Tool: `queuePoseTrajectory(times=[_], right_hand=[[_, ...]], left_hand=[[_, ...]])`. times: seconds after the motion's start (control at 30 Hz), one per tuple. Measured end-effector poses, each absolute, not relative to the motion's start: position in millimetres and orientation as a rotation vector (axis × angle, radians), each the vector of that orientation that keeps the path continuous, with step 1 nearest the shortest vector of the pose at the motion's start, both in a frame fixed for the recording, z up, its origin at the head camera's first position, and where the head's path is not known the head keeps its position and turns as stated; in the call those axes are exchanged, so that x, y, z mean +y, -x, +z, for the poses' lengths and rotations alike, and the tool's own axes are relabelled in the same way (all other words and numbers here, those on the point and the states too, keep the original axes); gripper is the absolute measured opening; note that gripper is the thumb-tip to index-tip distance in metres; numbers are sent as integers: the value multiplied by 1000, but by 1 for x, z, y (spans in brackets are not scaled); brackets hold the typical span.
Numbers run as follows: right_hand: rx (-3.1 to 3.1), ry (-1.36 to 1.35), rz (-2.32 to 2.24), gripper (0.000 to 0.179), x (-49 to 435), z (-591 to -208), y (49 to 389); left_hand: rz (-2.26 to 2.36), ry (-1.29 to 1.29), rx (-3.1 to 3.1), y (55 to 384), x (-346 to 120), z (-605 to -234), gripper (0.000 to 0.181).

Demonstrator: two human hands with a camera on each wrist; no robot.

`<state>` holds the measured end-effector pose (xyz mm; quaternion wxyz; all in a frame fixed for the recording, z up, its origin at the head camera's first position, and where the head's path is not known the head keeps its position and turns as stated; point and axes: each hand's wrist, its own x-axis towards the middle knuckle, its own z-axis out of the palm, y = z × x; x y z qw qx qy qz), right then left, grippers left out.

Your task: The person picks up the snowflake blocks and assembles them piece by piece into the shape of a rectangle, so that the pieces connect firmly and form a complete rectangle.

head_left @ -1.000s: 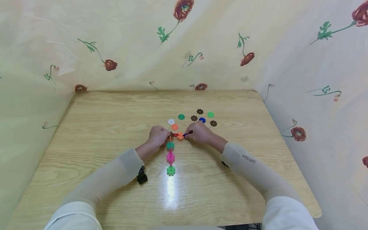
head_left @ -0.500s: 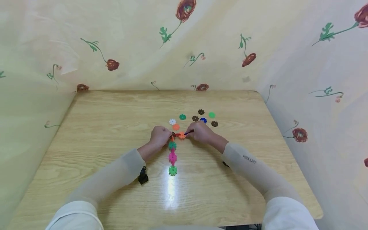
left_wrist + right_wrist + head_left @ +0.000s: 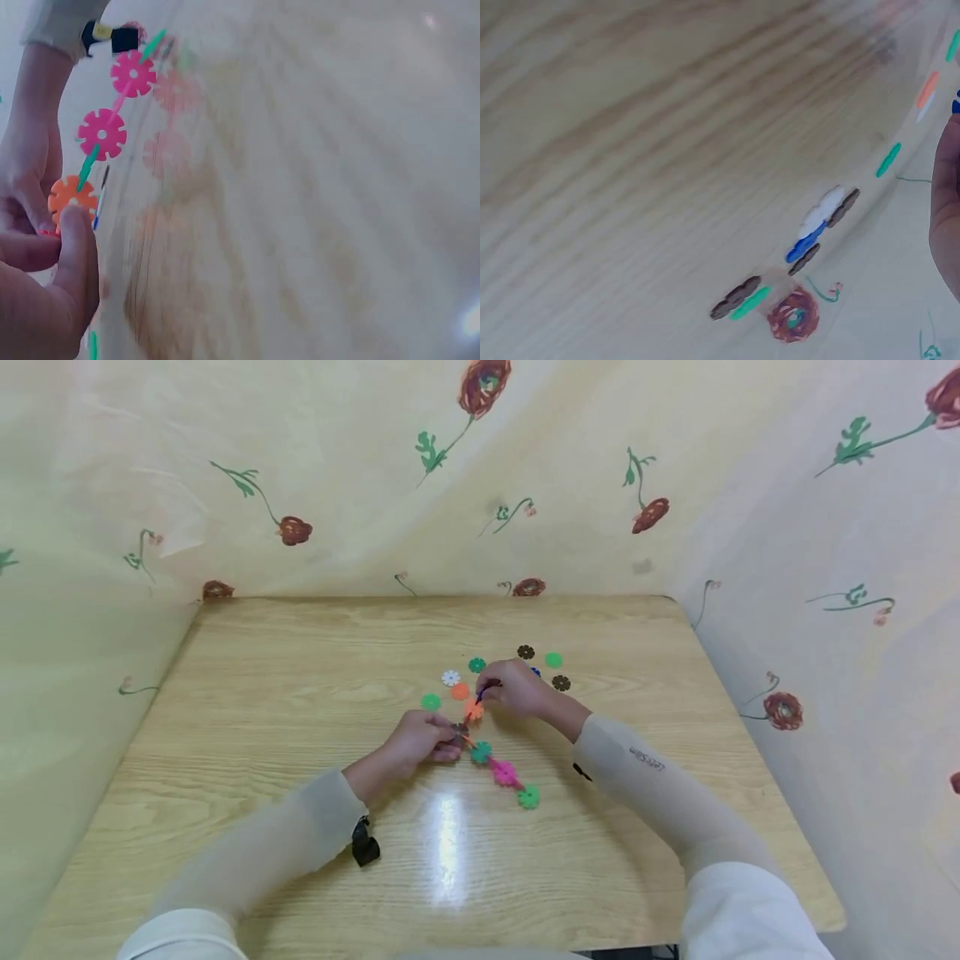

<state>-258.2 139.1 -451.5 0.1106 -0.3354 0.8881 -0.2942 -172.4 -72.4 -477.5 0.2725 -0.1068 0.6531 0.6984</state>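
Notched plastic snowflake discs are joined into a bent chain, held above the table by both hands. My left hand (image 3: pixel 423 745) pinches the brown disc (image 3: pixel 459 735) at the bend. From there a green disc (image 3: pixel 482 752), a pink disc (image 3: pixel 505 773) and a bright green end disc (image 3: pixel 528 797) slant down to the right. Upward, a red disc seen edge-on leads to an orange disc (image 3: pixel 473 710). My right hand (image 3: pixel 517 687) pinches a dark blue disc (image 3: pixel 481 695) against that orange disc; whether they are interlocked cannot be seen. The right wrist view shows the right hand (image 3: pixel 946 202) only partly.
Loose discs lie behind the hands: white (image 3: pixel 451 678), orange (image 3: pixel 460 692), bright green (image 3: pixel 431 702), dark green (image 3: pixel 477 665), brown (image 3: pixel 526 652) and others. The wooden table (image 3: pixel 300 643) meets a flowered cloth backdrop (image 3: pixel 337 485).
The chain has turned, its bright green end swinging right. My left hand has shifted slightly down and left, my right hand slightly up. A loose bright green disc has come into view beside the left hand.
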Motion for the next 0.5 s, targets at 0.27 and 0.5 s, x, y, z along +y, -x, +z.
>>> queuePoseTrajectory(times=[0.27, 0.5], right_hand=[[2414, 1030, -886, 18, 130, -453, 253], [2381, 1080, -891, 21, 128, -457, 244]], left_hand=[[1502, -42, 1933, 155, -78, -473, 21], [1409, -109, 2220, 173, -80, -472, 19]])
